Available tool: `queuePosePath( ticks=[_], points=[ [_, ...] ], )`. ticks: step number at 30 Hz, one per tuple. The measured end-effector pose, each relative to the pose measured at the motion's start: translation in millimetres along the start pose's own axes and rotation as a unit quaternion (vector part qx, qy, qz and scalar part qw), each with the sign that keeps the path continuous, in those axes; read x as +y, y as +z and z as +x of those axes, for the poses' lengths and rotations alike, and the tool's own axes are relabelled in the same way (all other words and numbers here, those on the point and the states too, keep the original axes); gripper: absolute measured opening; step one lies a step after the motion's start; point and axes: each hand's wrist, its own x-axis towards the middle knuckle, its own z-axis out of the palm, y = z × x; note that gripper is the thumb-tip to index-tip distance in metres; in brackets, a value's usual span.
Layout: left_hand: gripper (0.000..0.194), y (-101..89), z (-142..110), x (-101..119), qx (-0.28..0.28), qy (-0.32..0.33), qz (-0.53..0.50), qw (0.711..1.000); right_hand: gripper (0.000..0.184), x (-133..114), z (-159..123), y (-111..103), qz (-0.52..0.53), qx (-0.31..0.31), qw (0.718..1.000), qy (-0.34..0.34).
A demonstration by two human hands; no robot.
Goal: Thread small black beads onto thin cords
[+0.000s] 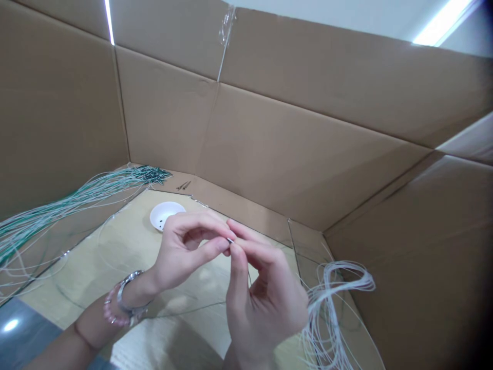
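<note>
The fingertips of both hands meet above the middle of the table. Between thumb and finger, my left hand (188, 244) pinches a small dark piece (230, 240), only partly visible. Closed at the same spot is my right hand (265, 288), its thumb and fingers pressed together. A thin dark wire (249, 278) shows just under its fingers; where it runs inside the grip is hidden. Behind my left hand stands a white bowl (157, 216) with several tiny black pieces in it, partly covered by that hand.
A long bundle of green and white wires (84, 195) lies along the left side. Looped white wires (327, 303) rest at the right. Small dark metal tools or clips (184, 185) lie near the back. Tall cardboard walls (269, 139) enclose the table (127, 231).
</note>
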Motion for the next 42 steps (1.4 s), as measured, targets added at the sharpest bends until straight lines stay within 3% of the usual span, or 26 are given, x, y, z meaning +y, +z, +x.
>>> queuePosePath(
  ticks=[7,14,42],
  points=[
    [0.015,-1.1,1.5,1.7,0.024,0.011,0.026,0.999,0.022,-4.0,8.1,-2.0,-0.004,0.055,0.998,-0.033],
    [0.014,-1.6,0.5,2.3,0.027,0.026,0.059,0.998,0.018,-3.7,5.1,-3.6,-0.039,0.013,0.999,-0.028],
    [0.02,-2.9,1.6,4.8,0.005,0.043,0.094,0.995,0.017,-1.8,7.9,-7.2,-0.061,-0.009,0.997,-0.046]
  ],
)
